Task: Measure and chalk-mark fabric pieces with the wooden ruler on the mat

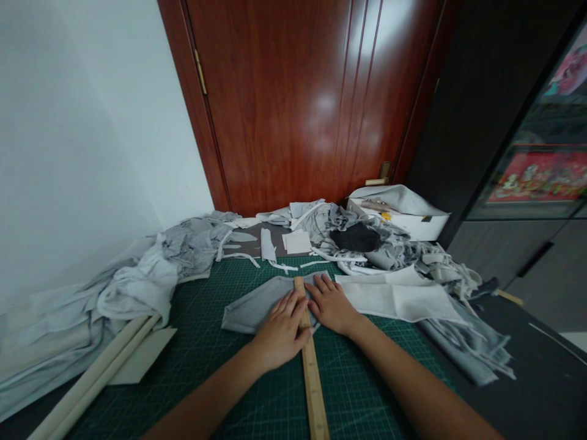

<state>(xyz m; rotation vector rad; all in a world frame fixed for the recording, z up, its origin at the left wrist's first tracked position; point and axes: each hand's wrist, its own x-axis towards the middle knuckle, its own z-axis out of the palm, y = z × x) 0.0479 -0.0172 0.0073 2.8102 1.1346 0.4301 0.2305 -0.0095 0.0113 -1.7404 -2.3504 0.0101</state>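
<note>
Lining-up step, apparently: gray cloth (pixel 251 307) under ruler's (pixel 313 386) far end. Left hand (pixel 283 330) across ruler, grip unclear; right hand (pixel 332 305) flat, right of ruler. Next calls for steady pressure.

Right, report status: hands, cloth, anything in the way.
Left hand across wooden ruler. Right hand on grey cloth. Cloth under ruler's far end. White fabric close by, right side.

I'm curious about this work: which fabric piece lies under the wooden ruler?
The flat grey fabric piece under the left hand; the wooden ruler crosses it, but not the white fabric to its right.
</note>
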